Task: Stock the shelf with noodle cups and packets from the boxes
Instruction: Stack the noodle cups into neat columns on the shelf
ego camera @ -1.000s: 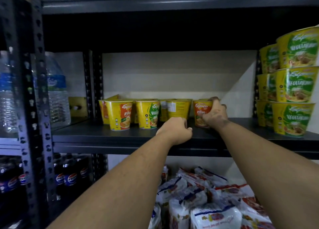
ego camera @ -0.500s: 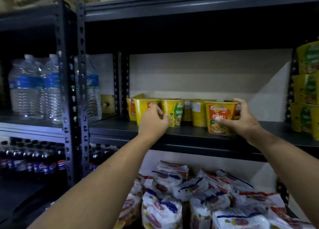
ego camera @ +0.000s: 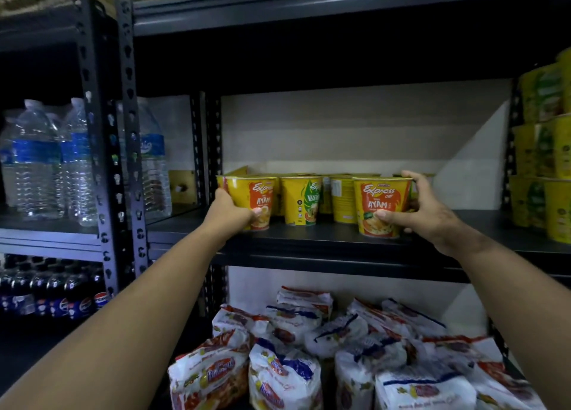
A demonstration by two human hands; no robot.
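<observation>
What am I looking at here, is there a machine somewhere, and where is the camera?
There is no machine: these are a person's two bare arms, seen from a wide-angle camera worn on the head, looking forward and down. That is why the arms come in from the bottom of the picture. The person faces a dark metal shelf. The left hand grips one yellow and red noodle cup, and the right hand has its fingers wrapped around another noodle cup. Both cups stand on the shelf. A green-labelled cup stands between them, with more behind. Below lie noodle packets. Water bottles stand to the left.
</observation>
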